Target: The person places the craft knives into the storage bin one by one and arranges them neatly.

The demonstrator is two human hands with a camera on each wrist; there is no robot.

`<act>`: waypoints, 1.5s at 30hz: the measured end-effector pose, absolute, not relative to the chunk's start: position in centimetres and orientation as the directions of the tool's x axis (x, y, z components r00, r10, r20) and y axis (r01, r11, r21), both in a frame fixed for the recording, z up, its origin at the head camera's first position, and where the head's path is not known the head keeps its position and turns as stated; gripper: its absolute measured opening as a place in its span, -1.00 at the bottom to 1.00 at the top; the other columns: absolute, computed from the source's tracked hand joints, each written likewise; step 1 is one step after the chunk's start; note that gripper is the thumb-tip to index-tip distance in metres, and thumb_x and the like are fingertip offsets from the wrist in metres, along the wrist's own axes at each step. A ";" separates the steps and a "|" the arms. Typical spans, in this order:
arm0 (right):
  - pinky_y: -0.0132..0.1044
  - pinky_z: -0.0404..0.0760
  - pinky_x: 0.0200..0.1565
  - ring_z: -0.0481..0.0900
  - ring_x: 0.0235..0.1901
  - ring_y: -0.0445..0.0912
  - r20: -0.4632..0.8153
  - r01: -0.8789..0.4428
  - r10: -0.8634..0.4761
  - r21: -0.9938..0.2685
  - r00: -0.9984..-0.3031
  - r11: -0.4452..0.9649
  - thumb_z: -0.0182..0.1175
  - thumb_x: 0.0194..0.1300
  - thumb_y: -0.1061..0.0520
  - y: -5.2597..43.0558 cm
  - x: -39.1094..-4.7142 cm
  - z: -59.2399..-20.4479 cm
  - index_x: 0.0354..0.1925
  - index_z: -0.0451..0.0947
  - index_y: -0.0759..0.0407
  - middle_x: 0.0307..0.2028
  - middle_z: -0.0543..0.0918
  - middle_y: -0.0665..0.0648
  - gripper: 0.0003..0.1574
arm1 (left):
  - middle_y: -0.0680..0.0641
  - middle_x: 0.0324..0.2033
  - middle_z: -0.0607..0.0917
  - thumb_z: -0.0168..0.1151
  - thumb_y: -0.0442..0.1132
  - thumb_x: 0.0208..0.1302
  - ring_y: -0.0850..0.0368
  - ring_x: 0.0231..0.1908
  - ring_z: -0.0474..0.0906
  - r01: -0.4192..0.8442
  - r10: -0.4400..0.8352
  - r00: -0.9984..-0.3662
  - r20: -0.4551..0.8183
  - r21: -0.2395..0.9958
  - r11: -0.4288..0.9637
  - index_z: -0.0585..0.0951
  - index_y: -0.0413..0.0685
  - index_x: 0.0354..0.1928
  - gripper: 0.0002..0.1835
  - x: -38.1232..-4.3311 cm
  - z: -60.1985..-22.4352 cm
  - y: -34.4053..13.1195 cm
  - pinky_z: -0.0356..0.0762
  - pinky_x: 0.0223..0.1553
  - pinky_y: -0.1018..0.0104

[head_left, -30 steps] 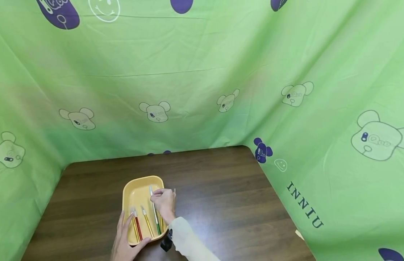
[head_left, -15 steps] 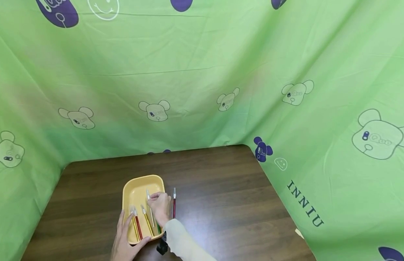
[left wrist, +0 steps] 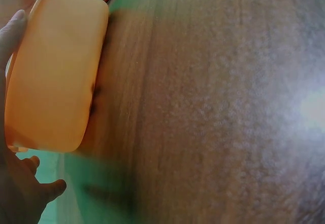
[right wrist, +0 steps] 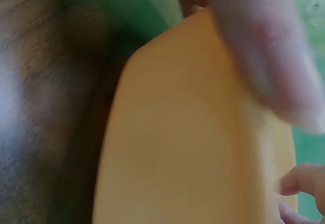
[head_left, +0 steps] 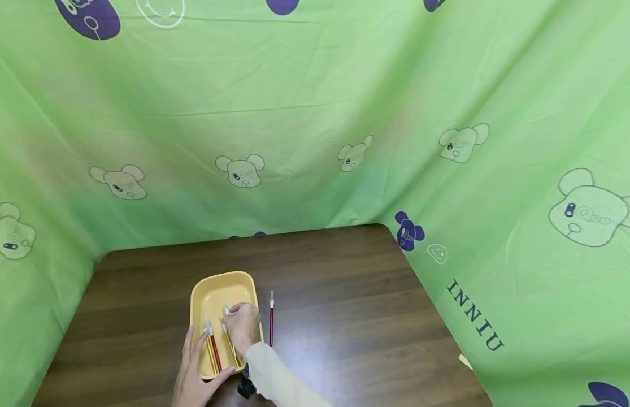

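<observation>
A yellow tray (head_left: 218, 287) holds several slim capped craft knives. My left hand (head_left: 191, 383) grips the tray's near left corner, fingers along the left rim and thumb at the near edge. My right hand (head_left: 242, 328) reaches inside, pinching a silver craft knife (head_left: 226, 307) whose clear cap shows past the fingertips; the hand hides its rest. Just left of it lies a gold craft knife (head_left: 230, 343). Beside the left fingers lie a red craft knife (head_left: 216, 354) and another gold one (head_left: 210, 358). In the right wrist view a blurred finger (right wrist: 274, 56) overlaps the tray wall (right wrist: 172, 132).
Right of the tray, another red craft knife (head_left: 271, 325) lies on the dark wooden table (head_left: 345, 316). A green printed curtain (head_left: 304, 102) surrounds the table's back and sides. A black device (head_left: 246, 387) hangs at the right wrist.
My right hand has moved left inside the tray, carrying the silver craft knife along. The red craft knife on the table has come into view. My left hand has stayed on the tray.
</observation>
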State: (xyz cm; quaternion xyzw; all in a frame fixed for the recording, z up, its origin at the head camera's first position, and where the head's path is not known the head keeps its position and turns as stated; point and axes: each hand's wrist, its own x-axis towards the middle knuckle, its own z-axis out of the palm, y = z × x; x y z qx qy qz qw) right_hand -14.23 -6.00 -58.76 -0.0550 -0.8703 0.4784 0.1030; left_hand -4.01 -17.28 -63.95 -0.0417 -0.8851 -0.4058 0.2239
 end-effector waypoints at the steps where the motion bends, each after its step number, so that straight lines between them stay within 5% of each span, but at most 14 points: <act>1: -0.35 0.61 -0.42 0.63 -0.55 -0.21 0.137 -0.013 0.187 -0.837 -0.973 0.547 0.63 -0.07 0.31 -6.1 -14.2 -58.9 -0.53 0.75 0.17 -0.63 0.69 -0.08 -0.80 | -0.46 0.53 0.16 0.78 -0.15 -0.24 -0.55 0.29 0.33 0.259 -0.106 -0.896 0.432 0.700 0.666 0.44 -0.20 0.46 0.12 -4.0 -64.0 -17.3 0.11 0.25 0.67; 9: -0.35 0.61 -0.44 0.66 -0.56 -0.17 0.216 -0.048 0.184 -0.761 -0.959 0.647 0.68 -0.06 0.24 -6.6 -14.0 -60.7 -0.53 0.76 0.16 -0.62 0.71 -0.04 -0.78 | -0.47 0.52 0.17 0.78 -0.14 -0.24 0.07 0.53 0.06 0.314 -0.081 -0.874 0.478 0.684 0.658 0.42 -0.23 0.48 0.14 -4.1 -64.4 -17.5 -0.08 0.26 0.80; 13: -0.38 0.61 -0.44 0.67 -0.55 -0.17 0.217 -0.050 0.180 -0.758 -0.959 0.651 0.64 -0.04 0.29 -6.8 -13.8 -61.0 -0.51 0.77 0.18 -0.60 0.73 -0.03 -0.81 | -0.46 0.52 0.17 0.78 -0.13 -0.24 -0.18 0.48 0.17 0.280 -0.096 -0.887 0.452 0.692 0.666 0.43 -0.22 0.48 0.13 -4.0 -64.3 -17.6 -0.06 0.25 0.79; 17: -0.38 0.61 -0.44 0.68 -0.54 -0.15 0.254 -0.070 0.180 -0.739 -0.950 0.671 0.59 -0.07 0.36 -6.8 -13.9 -61.1 -0.52 0.77 0.18 -0.60 0.73 -0.02 -0.82 | -0.42 0.54 0.16 0.78 -0.08 -0.19 -0.49 0.33 0.31 0.228 -0.107 -0.908 0.406 0.692 0.685 0.43 -0.16 0.48 0.11 -4.0 -64.0 -17.5 0.32 0.23 0.34; 20: -0.37 0.62 -0.44 0.68 -0.53 -0.13 0.255 -0.066 0.181 -0.731 -0.950 0.679 0.55 -0.08 0.41 -6.8 -13.9 -61.2 -0.52 0.76 0.18 -0.60 0.72 -0.01 -0.81 | -0.40 0.55 0.16 0.78 -0.06 -0.19 -0.50 0.31 0.33 0.226 -0.105 -0.908 0.406 0.684 0.694 0.43 -0.13 0.47 0.11 -3.9 -63.9 -17.5 0.32 0.17 0.31; 24: -0.35 0.62 -0.44 0.68 -0.53 -0.10 0.244 -0.063 0.175 -0.732 -0.954 0.678 0.52 -0.04 0.44 -6.9 -13.9 -61.3 -0.53 0.75 0.19 -0.60 0.71 0.02 -0.80 | -0.41 0.55 0.16 0.79 -0.09 -0.23 -0.44 0.34 0.30 0.260 -0.101 -0.894 0.437 0.687 0.679 0.44 -0.18 0.46 0.12 -4.0 -64.0 -17.5 0.04 0.22 0.70; 27: -0.33 0.63 -0.44 0.69 -0.53 -0.06 0.246 -0.061 0.174 -0.723 -0.953 0.688 0.49 -0.03 0.46 -6.9 -13.9 -61.4 -0.54 0.75 0.20 -0.60 0.71 0.06 -0.80 | -0.43 0.54 0.16 0.78 -0.11 -0.24 -0.42 0.36 0.27 0.273 -0.098 -0.888 0.449 0.688 0.672 0.44 -0.20 0.46 0.13 -4.1 -64.0 -17.5 -0.10 0.21 0.80; 37: -0.34 0.62 -0.45 0.69 -0.52 -0.06 0.267 -0.074 0.164 -0.701 -0.950 0.709 0.50 -0.05 0.44 -7.0 -14.0 -61.9 -0.54 0.74 0.19 -0.59 0.71 0.02 -0.80 | -0.47 0.54 0.15 0.79 -0.11 -0.27 -0.56 0.30 0.29 0.304 -0.090 -0.877 0.472 0.690 0.657 0.45 -0.22 0.45 0.13 -4.2 -64.3 -17.7 -0.10 0.24 0.79; 45: -0.34 0.64 -0.43 0.71 -0.51 -0.08 0.297 -0.095 0.175 -0.711 -0.939 0.697 0.56 -0.03 0.35 -7.1 -14.0 -61.7 -0.44 0.77 0.21 -0.58 0.73 -0.01 -0.84 | -0.46 0.54 0.15 0.79 -0.11 -0.27 -0.42 0.36 0.26 0.314 -0.084 -0.872 0.481 0.684 0.658 0.45 -0.22 0.46 0.14 -4.3 -64.5 -17.8 -0.08 0.24 0.79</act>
